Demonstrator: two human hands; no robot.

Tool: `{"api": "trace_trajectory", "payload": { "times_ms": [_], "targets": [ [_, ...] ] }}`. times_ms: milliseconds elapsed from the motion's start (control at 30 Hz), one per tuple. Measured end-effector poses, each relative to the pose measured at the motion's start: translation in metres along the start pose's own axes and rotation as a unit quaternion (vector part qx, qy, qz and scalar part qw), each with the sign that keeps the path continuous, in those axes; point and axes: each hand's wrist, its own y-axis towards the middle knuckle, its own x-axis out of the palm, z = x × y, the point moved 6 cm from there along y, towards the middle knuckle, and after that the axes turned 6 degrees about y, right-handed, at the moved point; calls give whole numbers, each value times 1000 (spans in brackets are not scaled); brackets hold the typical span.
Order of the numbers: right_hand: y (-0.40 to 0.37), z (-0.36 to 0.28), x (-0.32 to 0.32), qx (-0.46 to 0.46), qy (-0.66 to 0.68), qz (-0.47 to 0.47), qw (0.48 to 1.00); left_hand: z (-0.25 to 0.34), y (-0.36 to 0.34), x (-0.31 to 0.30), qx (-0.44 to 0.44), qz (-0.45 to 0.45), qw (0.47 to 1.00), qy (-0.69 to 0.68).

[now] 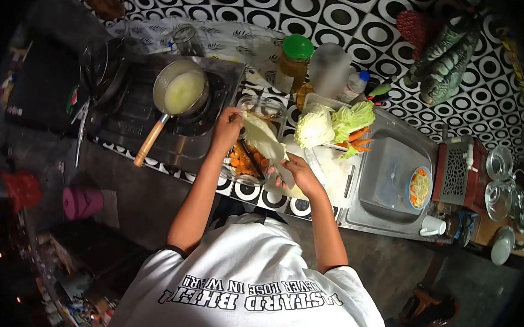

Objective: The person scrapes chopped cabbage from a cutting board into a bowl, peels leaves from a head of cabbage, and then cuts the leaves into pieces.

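Note:
A pale cabbage leaf is stretched between my two hands. My left hand pinches its upper left end, and my right hand grips its lower right end. Beneath the leaf lies a clear tray with orange carrot pieces in it. A dark, slim utensil rests across the carrots; its kind is partly hidden. Right of the leaf, a white chopping board carries a blade-like object. Behind the board a cabbage head, green leaves and carrots sit in a container.
On the stove at left stands a saucepan with yellowish liquid, its wooden handle pointing toward me. A green-lidded jar is at the back. In the sink at right, a bowl of shredded vegetables sits by a grey tub.

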Motion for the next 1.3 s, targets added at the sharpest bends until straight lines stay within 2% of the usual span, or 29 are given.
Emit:
{"api": "trace_trajectory", "payload": {
  "times_ms": [67, 133, 200, 267, 333, 367, 400, 433, 467, 500, 533, 600, 667, 733, 767, 833, 933, 967, 1033, 1067, 1100, 1133, 1167, 1267, 1300],
  "targets": [
    [-9, -3, 5, -34, 50, 7, 998, -1, -18, 8, -139, -69, 982, -105],
    [-16, -2, 9, -29, 44, 7, 999, -1, -21, 11, -172, -91, 973, -121],
    [-20, -4, 11, -59, -32, 31, 997, -2, -20, 20, -258, -152, 940, -165],
    [-13, 8, 8, -51, -64, 30, 996, 6, -16, 26, -273, -175, 927, -186],
    [-10, 1, 12, -199, -196, 107, 954, 6, -8, 37, -293, -209, 904, -230],
    [-4, 7, 13, -274, -276, 88, 917, -3, 4, 44, -276, -203, 897, -278],
    [-8, -3, 21, -274, -298, 97, 909, -13, 17, 51, -259, -199, 887, -326],
    [-8, -8, 25, -218, -352, 112, 903, -16, 22, 53, -253, -204, 887, -327],
    [-5, -10, 26, -162, -404, 128, 891, -16, 31, 50, -206, -189, 908, -314],
    [1, -9, 24, -172, -434, 140, 873, -11, 39, 47, -159, -172, 925, -300],
    [12, -3, 18, -173, -436, 146, 871, -2, 43, 46, -155, -177, 924, -302],
    [26, -2, 14, -263, -491, 184, 810, 21, 51, 37, -82, -164, 929, -322],
    [43, -8, 9, -243, -507, 197, 803, 36, 54, 31, -50, -167, 946, -275],
    [60, -9, 1, -233, -522, 212, 792, 46, 62, 24, -29, -126, 983, -127],
    [66, -12, 1, -266, -535, 227, 770, 45, 67, 24, -27, -134, 982, -126],
    [81, -23, 1, -263, -546, 231, 761, 57, 78, 21, 88, -100, 989, -63],
    [103, -29, 3, -243, -581, 231, 742, 66, 84, 14, 84, -73, 994, -14],
    [112, -25, 2, -200, -568, 224, 767, 58, 91, 19, 117, -74, 990, -15],
    [124, -25, 4, -121, -538, 210, 808, 56, 93, 23, 130, -60, 989, 21],
    [138, -12, -4, -119, -534, 216, 809, 55, 94, 24, 140, -40, 988, 55],
    [160, 12, -16, -141, -579, 208, 776, 47, 96, 30, 131, -49, 989, 53],
    [163, 9, -7, -160, -622, 198, 741, 39, 98, 35, 132, -57, 988, 54],
    [164, 16, -9, -83, -644, 174, 740, 30, 101, 40, 129, -61, 987, 68],
    [171, 18, -5, -38, -651, 197, 732, 20, 107, 44, 115, -71, 988, 77],
    [162, 9, 4, -52, -645, 206, 734, 18, 108, 42, 103, -71, 989, 73]
  ]
}}
